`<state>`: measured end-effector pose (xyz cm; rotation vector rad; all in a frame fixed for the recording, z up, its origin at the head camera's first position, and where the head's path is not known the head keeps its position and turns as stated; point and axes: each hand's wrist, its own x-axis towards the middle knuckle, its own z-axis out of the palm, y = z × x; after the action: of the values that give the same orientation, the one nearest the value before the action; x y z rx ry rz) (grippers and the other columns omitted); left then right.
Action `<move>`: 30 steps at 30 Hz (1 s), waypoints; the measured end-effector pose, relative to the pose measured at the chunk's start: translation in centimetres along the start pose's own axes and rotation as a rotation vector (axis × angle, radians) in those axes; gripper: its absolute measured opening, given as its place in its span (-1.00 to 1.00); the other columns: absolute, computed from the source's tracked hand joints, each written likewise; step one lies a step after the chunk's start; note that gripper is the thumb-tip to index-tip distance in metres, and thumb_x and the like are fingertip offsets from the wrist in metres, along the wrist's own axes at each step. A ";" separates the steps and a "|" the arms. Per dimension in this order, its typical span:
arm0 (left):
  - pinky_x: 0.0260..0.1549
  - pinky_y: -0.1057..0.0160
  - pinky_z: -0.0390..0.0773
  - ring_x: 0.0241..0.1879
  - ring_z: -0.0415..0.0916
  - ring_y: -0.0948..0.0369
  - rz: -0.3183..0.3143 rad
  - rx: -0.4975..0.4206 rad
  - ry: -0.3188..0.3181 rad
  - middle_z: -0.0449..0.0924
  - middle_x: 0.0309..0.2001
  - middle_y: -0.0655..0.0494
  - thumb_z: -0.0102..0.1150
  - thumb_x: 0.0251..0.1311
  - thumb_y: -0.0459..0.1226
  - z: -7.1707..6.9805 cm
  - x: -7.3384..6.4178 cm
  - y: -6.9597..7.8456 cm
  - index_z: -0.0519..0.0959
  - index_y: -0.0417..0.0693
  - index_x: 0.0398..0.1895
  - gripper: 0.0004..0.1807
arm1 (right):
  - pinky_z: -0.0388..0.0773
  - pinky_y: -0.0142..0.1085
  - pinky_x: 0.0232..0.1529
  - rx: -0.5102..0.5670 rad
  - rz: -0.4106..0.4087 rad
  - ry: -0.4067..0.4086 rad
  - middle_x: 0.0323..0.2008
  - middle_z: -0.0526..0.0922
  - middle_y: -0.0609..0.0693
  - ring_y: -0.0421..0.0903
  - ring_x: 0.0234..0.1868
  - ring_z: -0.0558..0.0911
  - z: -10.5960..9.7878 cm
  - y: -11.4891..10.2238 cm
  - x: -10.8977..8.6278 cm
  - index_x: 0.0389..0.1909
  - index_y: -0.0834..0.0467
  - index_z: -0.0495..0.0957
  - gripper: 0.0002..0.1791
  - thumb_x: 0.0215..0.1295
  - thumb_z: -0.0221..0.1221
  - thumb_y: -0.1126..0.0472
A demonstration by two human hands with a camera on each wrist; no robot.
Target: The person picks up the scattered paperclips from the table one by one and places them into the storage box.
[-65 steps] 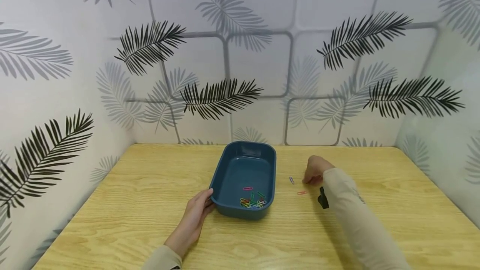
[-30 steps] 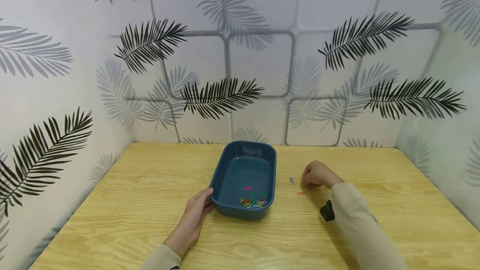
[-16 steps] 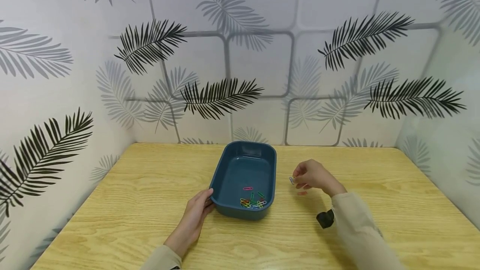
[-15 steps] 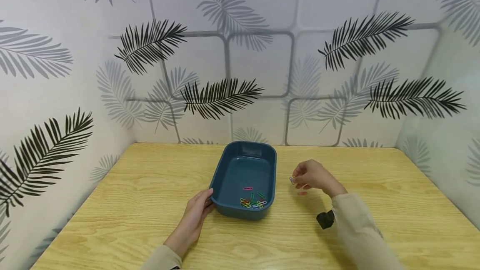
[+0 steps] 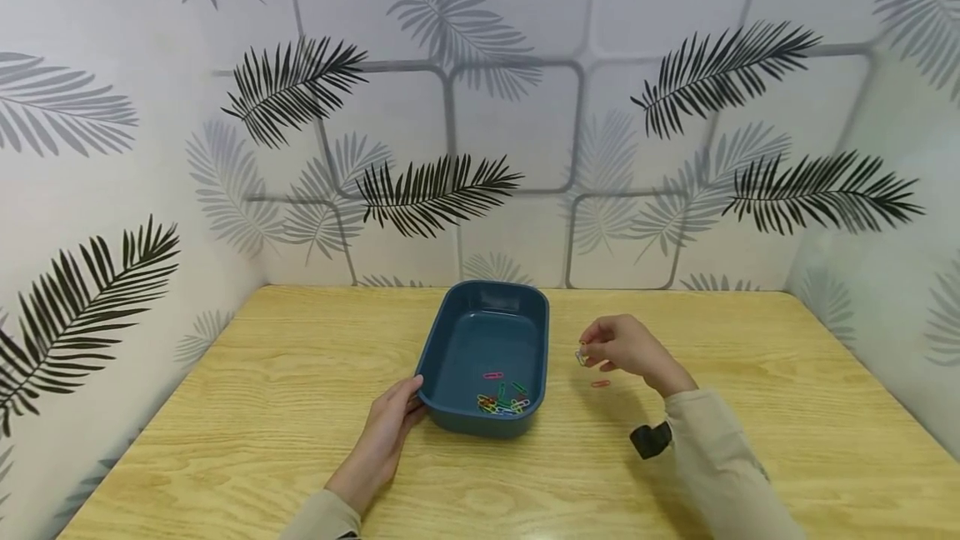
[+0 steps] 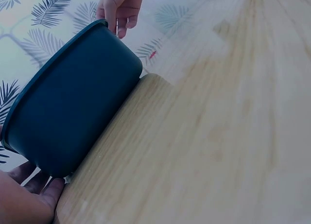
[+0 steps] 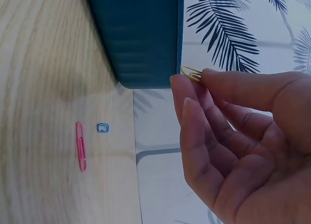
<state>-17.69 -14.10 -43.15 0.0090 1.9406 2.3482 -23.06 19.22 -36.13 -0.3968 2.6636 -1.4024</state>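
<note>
My right hand (image 5: 626, 348) pinches a yellow paper clip (image 7: 191, 73) between thumb and forefinger, raised above the table just right of the dark blue bin (image 5: 431, 357). In the right wrist view the other fingers are loosely curled. Below that hand lie a pink paper clip (image 7: 80, 146) and a blue paper clip (image 7: 102, 128); the blue one overlaps the fingertips in the head view. My left hand (image 5: 386, 432) holds the bin's near left side, thumb at the rim and fingers against the outer wall. Several coloured paper clips (image 5: 492, 376) lie inside the bin, mostly in its near end.
The light wooden table (image 5: 262, 407) reaches back to a wall (image 5: 517, 132) with a leaf pattern. A black device (image 5: 650, 441) sits at the right wrist, under the sleeve (image 5: 723, 457).
My right hand has picked up the yellow paper clip from the table, lifted it and moved left toward the bin. My left hand and the bin have stayed in place.
</note>
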 end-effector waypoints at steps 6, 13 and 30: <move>0.23 0.10 0.33 0.24 0.30 -0.05 0.009 0.004 -0.002 0.29 0.25 -0.33 -0.10 0.47 -0.13 0.2 0.0 0.0 0.26 -0.51 0.30 -0.41 | 0.65 -0.15 -0.29 0.034 0.012 0.022 -0.30 0.66 0.25 0.09 -0.31 0.66 -0.2 0.2 -0.8 -0.18 0.44 0.53 -0.85 0.34 0.13 0.39; 0.22 0.12 0.34 0.25 0.29 -0.05 0.008 -0.002 0.023 0.28 0.27 -0.32 -0.09 0.47 -0.12 -0.2 0.1 0.0 0.25 -0.48 0.31 -0.40 | 0.66 -0.16 -0.31 0.119 -0.007 0.033 -0.29 0.66 0.24 0.17 -0.25 0.65 0.2 -0.3 -0.2 -0.13 0.47 0.51 -0.79 0.34 0.15 0.37; 0.23 0.10 0.33 0.27 0.27 -0.08 0.000 0.002 0.015 0.26 0.28 -0.35 -0.08 0.47 -0.13 0.0 -0.1 0.1 0.24 -0.49 0.31 -0.40 | 0.67 -0.08 -0.29 0.237 -0.089 -0.059 -0.35 0.68 0.11 0.21 -0.23 0.66 4.4 -4.0 -1.4 -0.16 0.42 0.54 -0.82 0.33 0.17 0.35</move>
<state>-17.63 -14.14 -43.07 -0.0087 1.9498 2.3523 -20.06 13.96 -35.32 -0.5277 2.4239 -1.6797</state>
